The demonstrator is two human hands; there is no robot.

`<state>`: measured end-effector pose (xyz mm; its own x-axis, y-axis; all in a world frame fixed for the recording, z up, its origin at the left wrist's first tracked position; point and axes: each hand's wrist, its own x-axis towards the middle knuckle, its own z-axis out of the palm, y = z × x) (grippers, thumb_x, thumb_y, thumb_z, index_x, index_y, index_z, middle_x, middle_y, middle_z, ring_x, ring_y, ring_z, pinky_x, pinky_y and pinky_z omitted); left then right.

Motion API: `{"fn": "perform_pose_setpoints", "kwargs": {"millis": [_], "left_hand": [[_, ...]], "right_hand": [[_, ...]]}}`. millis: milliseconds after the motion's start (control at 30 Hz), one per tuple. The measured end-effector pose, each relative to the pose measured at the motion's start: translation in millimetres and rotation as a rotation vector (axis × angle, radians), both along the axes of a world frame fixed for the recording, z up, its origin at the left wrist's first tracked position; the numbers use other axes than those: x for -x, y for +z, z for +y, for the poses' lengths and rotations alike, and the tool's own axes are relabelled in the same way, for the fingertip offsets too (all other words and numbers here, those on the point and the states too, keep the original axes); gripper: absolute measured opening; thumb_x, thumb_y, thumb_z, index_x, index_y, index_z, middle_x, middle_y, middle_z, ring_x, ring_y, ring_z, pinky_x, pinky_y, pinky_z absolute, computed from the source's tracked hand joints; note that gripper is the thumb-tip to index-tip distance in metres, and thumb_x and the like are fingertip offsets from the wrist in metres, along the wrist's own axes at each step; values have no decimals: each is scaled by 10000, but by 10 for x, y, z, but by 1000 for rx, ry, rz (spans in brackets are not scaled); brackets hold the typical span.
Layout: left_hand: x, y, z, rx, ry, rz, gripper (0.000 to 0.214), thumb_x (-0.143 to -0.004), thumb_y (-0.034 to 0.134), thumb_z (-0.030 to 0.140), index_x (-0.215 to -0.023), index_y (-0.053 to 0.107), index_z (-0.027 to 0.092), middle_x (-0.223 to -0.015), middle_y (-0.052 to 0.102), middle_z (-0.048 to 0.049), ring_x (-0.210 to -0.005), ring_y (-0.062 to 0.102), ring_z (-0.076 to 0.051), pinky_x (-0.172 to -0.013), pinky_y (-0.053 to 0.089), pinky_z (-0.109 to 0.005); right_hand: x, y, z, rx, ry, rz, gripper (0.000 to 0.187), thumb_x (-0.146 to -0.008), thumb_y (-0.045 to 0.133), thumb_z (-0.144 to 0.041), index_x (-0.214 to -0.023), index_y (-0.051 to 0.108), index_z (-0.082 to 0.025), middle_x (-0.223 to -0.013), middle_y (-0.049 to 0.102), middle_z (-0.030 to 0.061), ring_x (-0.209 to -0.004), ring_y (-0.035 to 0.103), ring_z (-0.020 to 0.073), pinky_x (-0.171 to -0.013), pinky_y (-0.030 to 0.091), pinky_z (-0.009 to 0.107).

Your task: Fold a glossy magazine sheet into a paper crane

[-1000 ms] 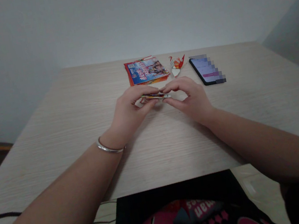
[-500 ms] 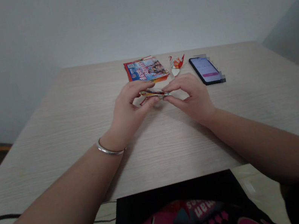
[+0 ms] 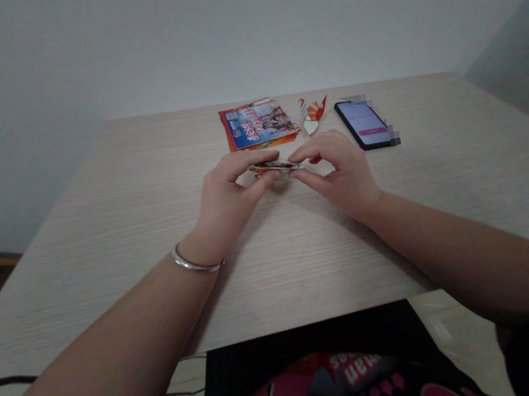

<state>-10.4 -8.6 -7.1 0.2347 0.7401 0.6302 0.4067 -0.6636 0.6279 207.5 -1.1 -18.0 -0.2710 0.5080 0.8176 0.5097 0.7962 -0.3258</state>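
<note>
A small piece of folded, colourful printed paper [image 3: 275,166] is held just above the table between my two hands. My left hand [image 3: 227,190] pinches its left part between thumb and fingers; a silver bangle circles that wrist. The paper's right end sits in the thumb-and-finger pinch of my right hand [image 3: 339,175]. Seen nearly edge-on, the paper looks flattened in layers, and my fingertips hide parts of it. Behind my hands lies a stack of printed leaflets [image 3: 257,123], blue and red on top. Beside it stands a folded paper figure [image 3: 314,115] in red, orange and white.
A phone with a lit screen [image 3: 366,123] lies on the right of the pale wood-grain table [image 3: 125,248]. A plain wall [image 3: 265,22] rises behind the table's far edge. At the lower left, a dark cable [image 3: 1,382] runs by the near edge.
My left fingers have lowered slightly over the folded paper, which now looks flatter. Both hands keep their grip in the same spot.
</note>
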Motion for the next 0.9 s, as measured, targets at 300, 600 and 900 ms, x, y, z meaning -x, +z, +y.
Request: {"fn": "perform_pose_setpoints", "kwargs": {"millis": [300, 600, 900], "left_hand": [[2, 28, -28, -92, 4, -14, 138, -893, 777, 191, -1019, 798, 244, -1057, 820, -20, -1020, 763, -186, -1001, 591, -355], [7, -19, 20, -70, -77, -75, 94, -917, 765, 201, -999, 787, 242, -1047, 812, -23, -1016, 760, -180, -996, 596, -358], [-7, -23, 4, -12, -59, -98, 82, -906, 753, 225, -978, 790, 237, -1049, 815, -30, -1021, 756, -185, -1011, 596, -380]], "right_hand": [[-11, 33, -9, -29, 18, 6, 65, -912, 764, -319, -958, 737, -282, -930, 777, 5, -913, 702, 222, -903, 522, 426], [-31, 32, 0, 40, 55, 58, 84, -904, 774, -346, -952, 742, -285, -961, 791, 7, -956, 715, 228, -940, 513, 436], [-20, 41, -20, 19, 9, 21, 26, -914, 754, -321, -918, 741, -299, -918, 771, 3, -949, 697, 236, -945, 506, 459]]}}
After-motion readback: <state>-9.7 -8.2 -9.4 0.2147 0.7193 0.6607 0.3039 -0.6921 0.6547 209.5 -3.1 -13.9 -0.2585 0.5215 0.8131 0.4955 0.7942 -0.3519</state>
